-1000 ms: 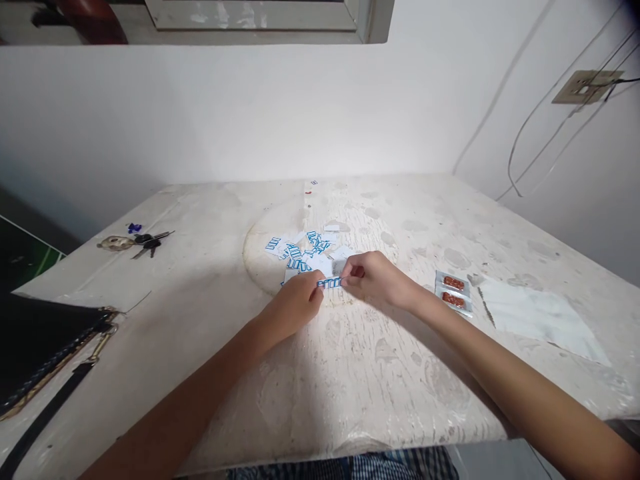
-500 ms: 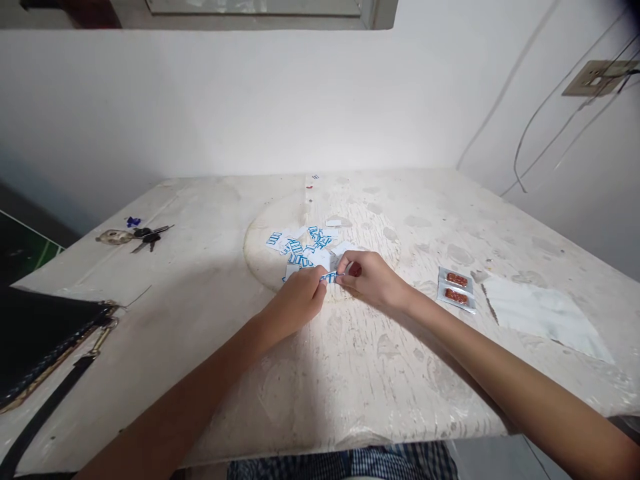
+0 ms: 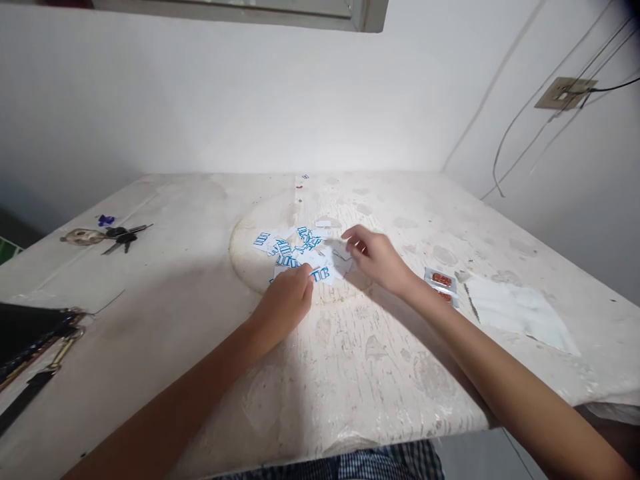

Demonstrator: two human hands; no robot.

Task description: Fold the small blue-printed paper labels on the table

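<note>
My left hand (image 3: 286, 297) is closed in a pinch on a small white paper slip with blue print (image 3: 320, 274), held at the near side of a pile. That pile of paper pieces (image 3: 285, 250) is white with blue markings, some pieces lying blank side up. To its right my right hand (image 3: 377, 259) hovers with loosely curled fingers apart, and I see nothing between them. White pieces (image 3: 341, 261) lie just below and left of its fingertips.
A silver blister strip with reddish-brown tablets (image 3: 441, 280) lies right of my right forearm, beside a whitish cloth (image 3: 520, 313). Keys (image 3: 120, 237) and a black bag (image 3: 35, 333) are at the left. Wires hang from a wall socket (image 3: 565, 93).
My right hand has let go of the blue-printed slip and moved up and away to the right, its fingers loosening. My left hand keeps its pinch. The whole view has shifted slightly.
</note>
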